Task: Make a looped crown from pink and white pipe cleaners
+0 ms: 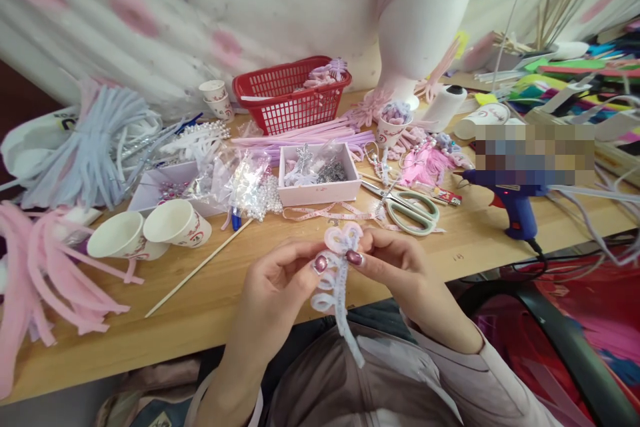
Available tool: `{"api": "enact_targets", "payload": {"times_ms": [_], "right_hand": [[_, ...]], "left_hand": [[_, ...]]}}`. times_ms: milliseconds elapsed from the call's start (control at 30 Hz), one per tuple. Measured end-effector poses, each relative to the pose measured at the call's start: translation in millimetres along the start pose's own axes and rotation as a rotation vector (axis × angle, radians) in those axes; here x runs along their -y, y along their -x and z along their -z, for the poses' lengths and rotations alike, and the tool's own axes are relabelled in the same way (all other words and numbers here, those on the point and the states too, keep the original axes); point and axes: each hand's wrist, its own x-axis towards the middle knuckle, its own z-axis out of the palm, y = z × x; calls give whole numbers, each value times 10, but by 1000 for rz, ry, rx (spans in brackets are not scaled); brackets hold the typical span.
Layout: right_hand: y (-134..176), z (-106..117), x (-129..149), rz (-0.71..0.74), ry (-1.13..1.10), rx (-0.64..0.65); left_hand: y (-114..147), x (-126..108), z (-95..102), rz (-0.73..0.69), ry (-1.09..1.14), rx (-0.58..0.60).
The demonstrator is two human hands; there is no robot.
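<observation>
Just in front of the table edge, both hands pinch a pipe cleaner piece (341,293) with pink loops at the top, pale blue curls down its left side and a pale blue stem hanging down. My left hand (283,287) grips the looped left side between thumb and fingers. With thumb and forefinger, my right hand (400,263) pinches it near the top, where the loops meet the stem. Some of the piece is hidden behind the fingers. Beyond the hands lie green-handled scissors (413,208) and a pink tape measure (330,212).
A blue glue gun (517,203) rests at the right, its cord over the table edge. A white box (320,193), a red basket (295,107) and a mannequin head (423,20) stand behind. Paper cups (177,223), a wooden stick (195,271) and pink pipe cleaners (55,267) lie left.
</observation>
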Motion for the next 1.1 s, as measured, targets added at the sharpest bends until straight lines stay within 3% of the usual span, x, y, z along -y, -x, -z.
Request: {"api": "enact_targets", "payload": {"times_ms": [233, 400, 600, 767, 867, 967, 1033, 1100], "right_hand": [[-11, 75, -8, -63, -147, 23], [-72, 72, -111, -383, -544, 230], [-100, -64, -242, -500, -672, 353], [-56, -26, -275, -502, -660, 321], [-66, 37, -297, -509, -617, 325], [-73, 99, -286, -511, -572, 324], [-48, 127, -243, -431, -496, 235], [1, 128, -176, -252, -335, 98]], "left_hand": [[32, 89, 88, 64, 13, 15], [12, 138, -26, 50, 116, -86], [-26, 141, -184, 366, 421, 158], [-11, 112, -244, 412, 581, 151], [-9, 127, -263, 316, 522, 80], [-23, 163, -255, 111, 397, -60], [-31, 184, -235, 15, 327, -146], [-29, 195, -214, -25, 267, -200]]}}
